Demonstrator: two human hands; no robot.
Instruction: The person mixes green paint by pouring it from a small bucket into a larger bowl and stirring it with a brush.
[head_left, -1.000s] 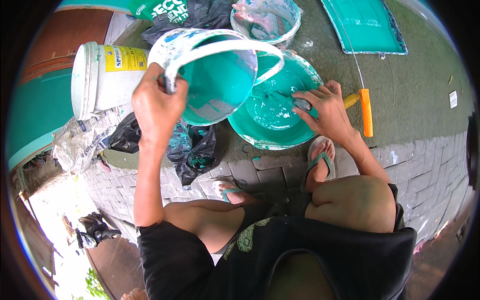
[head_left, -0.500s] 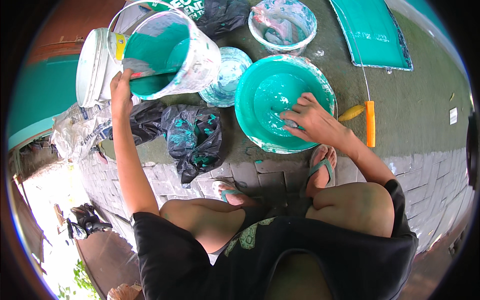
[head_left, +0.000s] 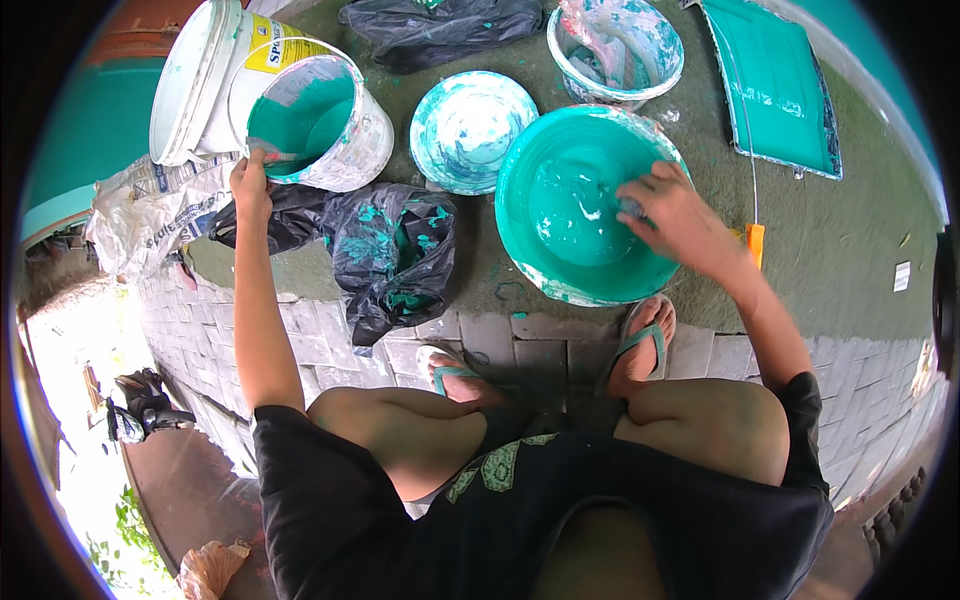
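Observation:
My left hand (head_left: 252, 183) is closed on the near rim of a paint-smeared white bucket (head_left: 368, 150). The bucket leans toward me, its inside coated in green paint. By my fingers, a flat grey piece with a reddish end (head_left: 286, 157) lies against the rim; its kind is unclear. Over the right side of a wide basin (head_left: 522, 262) of green paint, my right hand (head_left: 678, 215) is closed around a small dark grey object (head_left: 630, 207), mostly covered by the fingers. White streaks mark the paint's surface below it.
A round paint-smeared lid (head_left: 470, 130) lies between bucket and basin. Behind are a smaller tub (head_left: 668, 72) with a rag-like thing inside and a green paint tray (head_left: 780, 95). A roller with an orange handle (head_left: 755, 243), black plastic bags (head_left: 385, 255) and a large white pail (head_left: 190, 85) surround them.
My left hand has lowered the bucket, shifting it away from the basin and uncovering the round lid. My right hand has swept rightward across the basin with the grey object.

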